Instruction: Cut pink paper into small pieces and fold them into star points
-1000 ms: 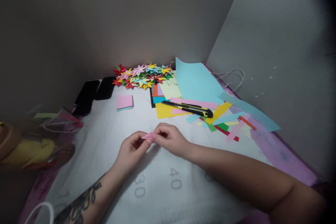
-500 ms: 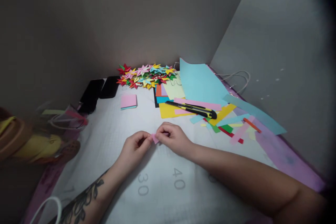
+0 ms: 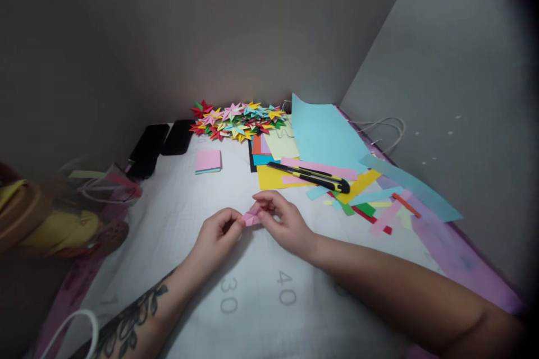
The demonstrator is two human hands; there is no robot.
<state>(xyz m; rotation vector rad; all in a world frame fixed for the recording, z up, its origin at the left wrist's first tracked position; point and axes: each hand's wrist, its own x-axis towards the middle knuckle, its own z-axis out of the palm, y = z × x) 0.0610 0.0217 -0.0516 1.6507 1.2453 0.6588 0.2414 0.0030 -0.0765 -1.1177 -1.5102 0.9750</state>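
A small folded piece of pink paper [image 3: 251, 217] is held above the white table covering, between my two hands. My left hand [image 3: 219, 233] pinches its left end between thumb and fingertips. On the other side, the thumb and fingers of my right hand [image 3: 285, 224] close on its right part, hiding some of the folds. Beyond my hands lies a neat stack of square paper [image 3: 208, 160], pink on top. Farther back, a heap of colourful folded paper stars [image 3: 236, 120] rests near the wall.
A yellow-and-black utility knife [image 3: 311, 176] lies on coloured sheets at the right, near scattered paper strips [image 3: 370, 207]. A large light-blue sheet [image 3: 328, 132] stands behind. Two black phones [image 3: 149, 143] are at the back left. A clear bag [image 3: 112, 185] sits at the left edge.
My right hand has shifted slightly right and its fingers have opened a little, showing more of the pink paper. My left hand keeps its pinch. The view has moved slightly.
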